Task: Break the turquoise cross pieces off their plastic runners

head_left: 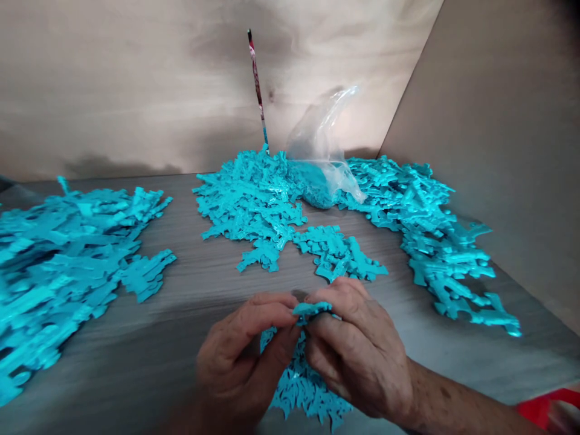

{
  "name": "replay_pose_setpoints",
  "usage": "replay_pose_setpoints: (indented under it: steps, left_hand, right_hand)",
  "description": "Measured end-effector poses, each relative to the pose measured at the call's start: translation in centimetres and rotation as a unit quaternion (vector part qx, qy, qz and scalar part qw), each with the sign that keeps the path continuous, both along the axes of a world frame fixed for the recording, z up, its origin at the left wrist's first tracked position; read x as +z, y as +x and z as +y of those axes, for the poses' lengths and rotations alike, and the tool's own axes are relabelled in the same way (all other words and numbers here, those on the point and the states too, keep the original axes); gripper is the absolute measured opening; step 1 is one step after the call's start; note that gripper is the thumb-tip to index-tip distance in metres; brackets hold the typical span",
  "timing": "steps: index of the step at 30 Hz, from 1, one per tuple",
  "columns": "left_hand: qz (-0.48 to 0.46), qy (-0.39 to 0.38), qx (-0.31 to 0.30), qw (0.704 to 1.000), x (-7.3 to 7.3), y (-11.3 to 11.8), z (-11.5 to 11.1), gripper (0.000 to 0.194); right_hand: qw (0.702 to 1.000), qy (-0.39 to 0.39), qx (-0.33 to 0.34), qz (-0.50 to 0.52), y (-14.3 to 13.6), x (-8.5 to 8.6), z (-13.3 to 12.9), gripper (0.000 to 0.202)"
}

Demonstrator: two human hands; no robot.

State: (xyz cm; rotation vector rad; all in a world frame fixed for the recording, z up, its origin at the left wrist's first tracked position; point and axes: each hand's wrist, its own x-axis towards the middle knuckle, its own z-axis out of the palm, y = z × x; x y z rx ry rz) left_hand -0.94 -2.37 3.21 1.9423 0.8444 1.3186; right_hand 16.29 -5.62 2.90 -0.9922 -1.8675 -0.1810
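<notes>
A small turquoise plastic piece (312, 310) is held between both hands at the lower middle of the view. My left hand (251, 356) pinches its left end between thumb and fingers. My right hand (357, 344) has its fingers closed round the right end. Part of the piece is hidden by the fingers. Directly below the hands lies a pile of small pointed turquoise pieces (308, 393), partly covered by them. Just beyond the hands is a loose group of turquoise pieces (338, 251).
Large turquoise heaps lie at the left (58, 254), centre back (247, 193) and right (435, 229) of the grey table (190, 302). A clear plastic bag (319, 148) and a thin upright stick (257, 78) stand at the back. Something red (544, 408) is at the lower right.
</notes>
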Motion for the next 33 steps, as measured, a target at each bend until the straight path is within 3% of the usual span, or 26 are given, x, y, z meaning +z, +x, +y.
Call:
replay_pose_setpoints:
  steps: [6, 12, 23, 33]
  left_hand:
    - [-0.006, 0.002, 0.000, 1.000, -0.4, 0.0, 0.1, 0.030]
    - [0.028, -0.006, 0.051, 0.998, -0.4, 0.3, 0.0, 0.027]
    - [0.073, 0.025, 0.050, 0.996, 0.5, 0.6, 0.1, 0.023]
    - [0.074, 0.009, 0.064, 0.995, 0.7, 0.9, 0.5, 0.019]
  right_hand:
    - [0.997, -0.041, 0.004, 0.059, -0.4, 0.3, 0.0, 0.014]
    - [0.993, -0.061, -0.013, 0.101, -0.9, 0.2, 0.6, 0.018]
    - [0.986, -0.024, -0.040, 0.161, -1.5, 0.0, 1.2, 0.021]
    - [0.981, -0.097, -0.020, 0.169, -1.3, -0.4, 1.3, 0.013]
